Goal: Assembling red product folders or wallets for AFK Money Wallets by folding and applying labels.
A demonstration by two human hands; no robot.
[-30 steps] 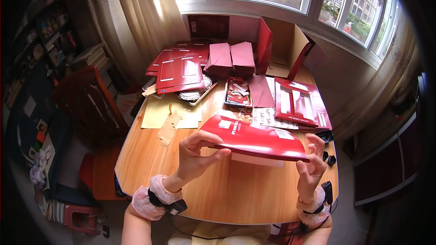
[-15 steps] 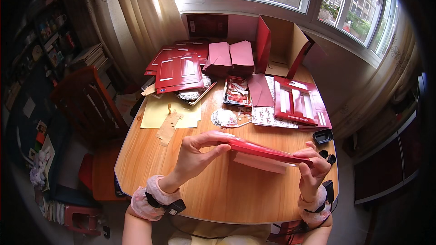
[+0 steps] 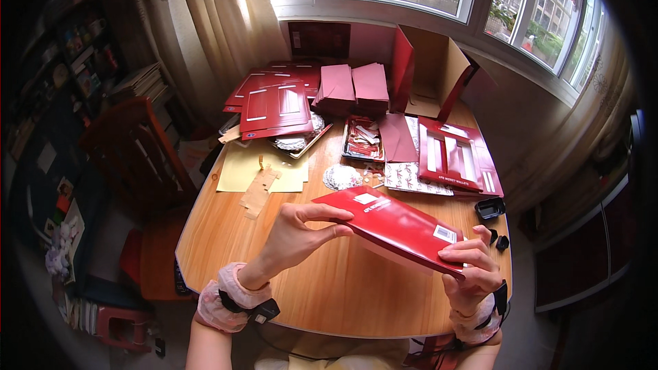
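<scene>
A glossy red cardboard packet hangs tilted above the near half of the table, its printed face with a small white label turned up. My left hand pinches its left end between thumb and fingers. At the right, lower end, my right hand grips it, fingers over the top and thumb mostly hidden. A paler pink layer shows beneath the packet's near edge; whether it is part of the packet I cannot tell.
Flat red window cards, pink envelope stacks and an open carton stand at the back. A small tray of scraps, white doilies, yellow paper and a red frame card lie nearer. Black plastic pieces sit at the right edge.
The packet has turned from nearly edge-on to showing its printed red face, and its right end has dipped. Both hands keep hold; the right fingers have moved over its top.
</scene>
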